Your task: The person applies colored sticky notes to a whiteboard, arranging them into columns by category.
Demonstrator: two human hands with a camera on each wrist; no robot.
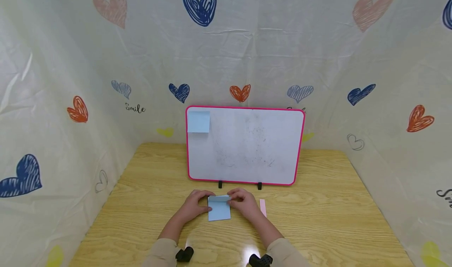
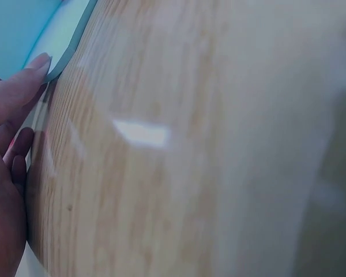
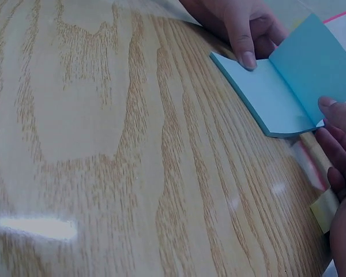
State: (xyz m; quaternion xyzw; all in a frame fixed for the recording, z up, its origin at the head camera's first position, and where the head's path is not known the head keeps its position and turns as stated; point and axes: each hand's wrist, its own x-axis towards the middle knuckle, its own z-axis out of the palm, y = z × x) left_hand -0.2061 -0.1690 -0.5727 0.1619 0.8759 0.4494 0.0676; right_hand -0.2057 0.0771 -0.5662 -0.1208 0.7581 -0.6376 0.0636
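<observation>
A pale blue sticky note pad point(image 1: 219, 212) is between the two hands, low in front of the whiteboard. Its top sheet point(image 3: 318, 60) stands folded up from the rest of the pad, still joined along one edge. With thumb and fingers my left hand point(image 1: 193, 206) grips the pad's left side; in the left wrist view its thumb point(image 2: 37, 69) presses on the pad near a corner. My right hand point(image 1: 244, 202) pinches the lifted sheet at its right end, the thumb point(image 3: 333, 108) lying on its face in the right wrist view.
Behind the hands stands a pink-framed whiteboard point(image 1: 247, 145) on black feet point(image 1: 220, 184), a blue sticky note point(image 1: 198, 122) at its upper left. A pink strip point(image 1: 263, 207) lies right of my right hand on the wooden table point(image 1: 335, 212). Heart-printed sheeting point(image 1: 265, 47) surrounds the table.
</observation>
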